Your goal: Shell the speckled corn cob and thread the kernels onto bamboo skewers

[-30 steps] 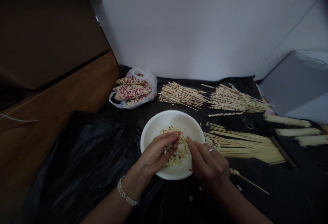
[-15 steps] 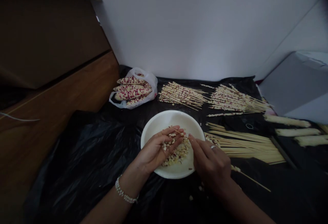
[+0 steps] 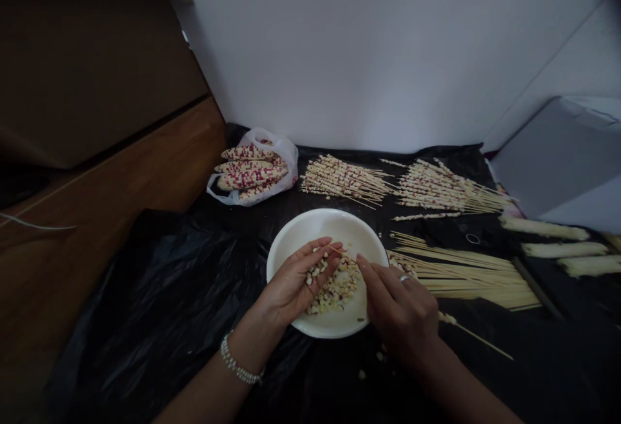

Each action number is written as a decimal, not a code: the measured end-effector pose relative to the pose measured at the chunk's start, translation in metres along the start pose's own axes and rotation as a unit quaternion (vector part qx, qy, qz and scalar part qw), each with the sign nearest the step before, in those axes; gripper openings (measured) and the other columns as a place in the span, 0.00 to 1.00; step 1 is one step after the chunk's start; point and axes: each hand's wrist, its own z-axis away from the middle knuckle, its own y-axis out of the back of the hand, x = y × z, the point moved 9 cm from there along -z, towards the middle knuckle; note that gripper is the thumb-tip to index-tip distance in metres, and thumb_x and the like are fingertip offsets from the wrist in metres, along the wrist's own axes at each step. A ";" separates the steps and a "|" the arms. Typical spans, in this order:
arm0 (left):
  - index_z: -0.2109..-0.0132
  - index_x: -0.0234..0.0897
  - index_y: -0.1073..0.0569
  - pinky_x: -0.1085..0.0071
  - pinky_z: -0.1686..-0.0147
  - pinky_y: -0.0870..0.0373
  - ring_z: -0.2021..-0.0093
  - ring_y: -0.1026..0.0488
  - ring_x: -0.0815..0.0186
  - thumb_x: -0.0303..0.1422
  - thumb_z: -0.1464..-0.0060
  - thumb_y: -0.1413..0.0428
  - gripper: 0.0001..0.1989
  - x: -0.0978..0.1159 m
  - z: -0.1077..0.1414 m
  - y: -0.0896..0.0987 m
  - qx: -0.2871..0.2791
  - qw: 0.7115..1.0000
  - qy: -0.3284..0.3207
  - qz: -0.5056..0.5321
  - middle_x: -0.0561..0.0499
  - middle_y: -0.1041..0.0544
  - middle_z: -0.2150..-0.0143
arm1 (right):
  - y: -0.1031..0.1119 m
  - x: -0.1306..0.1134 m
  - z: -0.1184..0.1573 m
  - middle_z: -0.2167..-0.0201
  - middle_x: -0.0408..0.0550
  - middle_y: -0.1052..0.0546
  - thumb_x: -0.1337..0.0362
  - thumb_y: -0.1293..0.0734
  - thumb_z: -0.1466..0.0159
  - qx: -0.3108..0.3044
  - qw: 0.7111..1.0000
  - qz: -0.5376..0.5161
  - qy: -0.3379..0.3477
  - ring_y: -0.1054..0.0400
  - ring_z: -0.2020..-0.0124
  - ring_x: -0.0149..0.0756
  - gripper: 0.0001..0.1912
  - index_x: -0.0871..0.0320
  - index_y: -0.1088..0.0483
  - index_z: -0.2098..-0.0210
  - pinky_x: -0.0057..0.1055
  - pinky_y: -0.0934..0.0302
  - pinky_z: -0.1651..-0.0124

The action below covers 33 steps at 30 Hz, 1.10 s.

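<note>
Person's left hand [image 3: 295,281]: bracelet [image 3: 237,364] at the wrist, pale and silvery, small round beads in multiple rows, short loose end on the inner side. Right hand [image 3: 402,307]: one plain, narrow silver-toned ring [image 3: 403,278] on a finger. Both hands ungloved, forearms bare. Fine bead detail too small to read.

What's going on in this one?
A person's left hand cups loose corn kernels over a white bowl, while the right hand holds a thin skewer. More kernels lie in the bowl. Beyond it are two piles of threaded skewers and, to the left, a bag of corn cobs.
</note>
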 end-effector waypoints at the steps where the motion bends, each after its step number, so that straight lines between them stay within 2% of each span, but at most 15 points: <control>1: 0.57 0.30 0.26 0.75 0.54 0.28 0.58 0.24 0.68 0.22 0.48 0.43 0.10 0.000 0.000 0.001 0.006 1.000 0.000 0.000 0.44 0.22 0.56 | 0.000 0.000 0.000 0.64 0.48 0.22 0.75 0.37 0.40 0.000 1.000 0.002 0.000 0.31 0.65 0.32 0.22 0.61 0.34 0.46 0.30 0.40 0.61; 5: 0.57 0.29 0.26 0.72 0.49 0.30 0.52 0.26 0.64 0.23 0.48 0.43 0.09 0.004 0.000 0.002 0.008 1.000 -0.020 0.014 0.42 0.23 0.53 | -0.001 0.000 0.000 0.64 0.49 0.22 0.75 0.37 0.40 -0.003 1.000 -0.004 0.001 0.31 0.65 0.33 0.23 0.62 0.35 0.45 0.30 0.40 0.61; 8: 0.56 0.27 0.27 0.69 0.48 0.30 0.49 0.28 0.60 0.18 0.50 0.46 0.13 0.004 -0.001 0.001 0.007 1.000 -0.012 0.021 0.39 0.24 0.51 | -0.002 0.000 0.001 0.64 0.48 0.22 0.76 0.37 0.41 -0.002 1.000 -0.003 -0.002 0.31 0.65 0.33 0.25 0.61 0.35 0.44 0.30 0.41 0.61; 12: 0.56 0.27 0.27 0.74 0.52 0.28 0.52 0.25 0.63 0.14 0.52 0.47 0.16 0.004 -0.001 0.002 0.021 1.000 -0.010 0.010 0.40 0.23 0.54 | -0.002 0.001 0.002 0.64 0.48 0.22 0.76 0.37 0.41 -0.003 1.000 -0.002 -0.003 0.32 0.65 0.33 0.24 0.61 0.35 0.45 0.30 0.41 0.61; 16: 0.56 0.28 0.27 0.76 0.54 0.27 0.57 0.24 0.66 0.17 0.52 0.44 0.14 0.005 -0.003 0.004 0.022 0.999 -0.023 0.006 0.42 0.22 0.57 | -0.004 0.000 0.002 0.63 0.49 0.22 0.75 0.37 0.41 -0.009 1.000 -0.008 0.000 0.32 0.64 0.33 0.22 0.63 0.33 0.47 0.30 0.42 0.60; 21: 0.59 0.29 0.27 0.78 0.58 0.26 0.62 0.24 0.70 0.20 0.50 0.42 0.10 0.005 -0.005 0.008 0.008 0.999 -0.034 0.009 0.42 0.23 0.55 | -0.002 0.001 0.002 0.63 0.49 0.22 0.75 0.36 0.41 -0.003 1.000 -0.011 -0.002 0.32 0.64 0.33 0.25 0.62 0.36 0.44 0.30 0.41 0.60; 26: 0.63 0.31 0.27 0.79 0.60 0.26 0.62 0.24 0.71 0.20 0.52 0.40 0.08 0.007 -0.005 0.009 0.015 0.999 -0.037 0.013 0.46 0.22 0.58 | -0.001 0.001 0.002 0.64 0.48 0.22 0.75 0.37 0.40 0.001 1.000 -0.012 -0.005 0.31 0.65 0.33 0.27 0.60 0.38 0.42 0.30 0.41 0.61; 33: 0.65 0.32 0.26 0.79 0.63 0.25 0.65 0.23 0.71 0.20 0.54 0.39 0.08 0.005 -0.004 0.008 0.031 0.999 -0.035 0.022 0.46 0.21 0.62 | -0.002 0.001 0.002 0.64 0.49 0.22 0.75 0.37 0.40 -0.009 1.000 -0.007 -0.003 0.31 0.65 0.33 0.23 0.62 0.34 0.45 0.30 0.42 0.61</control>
